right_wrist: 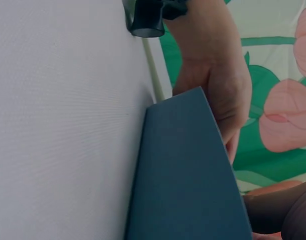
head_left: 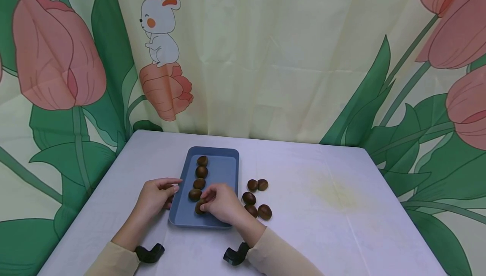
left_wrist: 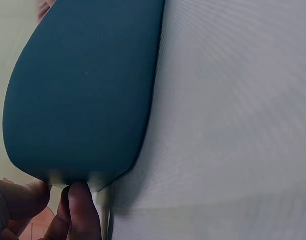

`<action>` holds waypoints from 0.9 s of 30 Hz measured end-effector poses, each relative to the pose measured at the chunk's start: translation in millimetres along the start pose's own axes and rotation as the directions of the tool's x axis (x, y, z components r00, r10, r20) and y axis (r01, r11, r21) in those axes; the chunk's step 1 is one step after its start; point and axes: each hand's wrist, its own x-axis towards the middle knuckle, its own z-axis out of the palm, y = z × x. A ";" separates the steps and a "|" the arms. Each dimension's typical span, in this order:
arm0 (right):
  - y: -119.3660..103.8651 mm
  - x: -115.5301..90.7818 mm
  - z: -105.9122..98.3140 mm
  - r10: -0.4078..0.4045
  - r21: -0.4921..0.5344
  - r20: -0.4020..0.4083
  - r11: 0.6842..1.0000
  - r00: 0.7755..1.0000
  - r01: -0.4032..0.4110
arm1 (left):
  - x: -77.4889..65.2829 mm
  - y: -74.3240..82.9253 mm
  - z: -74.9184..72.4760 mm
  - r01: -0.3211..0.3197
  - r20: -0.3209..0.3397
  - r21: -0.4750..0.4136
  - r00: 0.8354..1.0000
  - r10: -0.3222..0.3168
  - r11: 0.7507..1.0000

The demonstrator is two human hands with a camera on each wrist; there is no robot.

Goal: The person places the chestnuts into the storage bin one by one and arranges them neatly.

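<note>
Seated or standing unseen above a white-topped table (head_left: 303, 234), you pinched a brown chestnut (head_left: 198, 209) in your right hand (head_left: 223, 202), the thumb and fingers closed about it at the near left part of a blue tray (head_left: 225, 168). Whether that chestnut touched the tray's floor could not be told.

Four more chestnuts (head_left: 199, 183) lay in the tray, on its left side, forming a slightly slanting line that ran from your right fingertips toward the far wall. Your left hand (head_left: 153, 196) was at the tray's left edge, its fingers partly bent and the tips against the outer wall; whether they gripped the rim or merely rested there could not be told.

Just to the right of the tray, five loose chestnuts (head_left: 249, 198) sat on the table: two touching at the far end, one in the middle, and two side by side at the near end, partly behind your right wrist.

You wore beige sleeves (head_left: 284, 254) and a black wrist mount (head_left: 150, 253) on each arm. Beyond the table hung a curtain (head_left: 265, 56) printed with pink tulips and a white rabbit atop a carrot.
</note>
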 end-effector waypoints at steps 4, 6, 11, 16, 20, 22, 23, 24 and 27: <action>2.8 1.9 3.7 -0.013 -0.012 0.011 1.000 1.000 0.013 | 0.1 0.2 -0.2 -0.002 0.002 -0.002 1.000 0.002 1.000; 3.5 2.5 5.0 -0.014 -0.018 0.011 1.000 1.000 0.014 | -0.1 0.1 -0.1 0.000 0.003 0.000 1.000 0.000 1.000; 2.5 2.4 6.2 -0.010 -0.030 -0.002 1.000 1.000 0.009 | 0.6 -1.0 0.0 -0.005 0.004 0.001 1.000 0.005 1.000; 0.6 1.9 6.8 0.007 -0.067 -0.027 0.998 1.000 -0.008 | 1.6 -1.7 0.3 -0.005 0.001 -0.004 1.000 0.005 1.000; 0.9 2.5 7.3 0.029 -0.051 -0.033 0.998 0.999 -0.030 | 2.0 -2.2 0.4 -0.006 0.000 -0.010 1.000 0.006 1.000; 1.2 2.6 7.7 0.031 -0.027 -0.026 0.999 0.999 -0.032 | 2.0 -2.4 0.3 -0.006 0.000 -0.011 1.000 0.006 1.000; 1.2 2.7 7.9 0.032 -0.010 -0.020 0.999 0.999 -0.032 | 2.0 -2.5 0.3 -0.006 0.001 -0.011 1.000 0.006 1.000; 1.5 2.7 8.2 0.030 0.006 -0.015 1.000 0.999 -0.030 | 2.0 -2.6 0.2 -0.007 0.002 -0.010 1.000 0.007 1.000; 2.4 3.6 9.3 0.017 0.028 -0.011 0.999 1.000 -0.017 | 1.8 -2.4 -0.1 -0.010 0.003 -0.010 1.000 0.010 1.000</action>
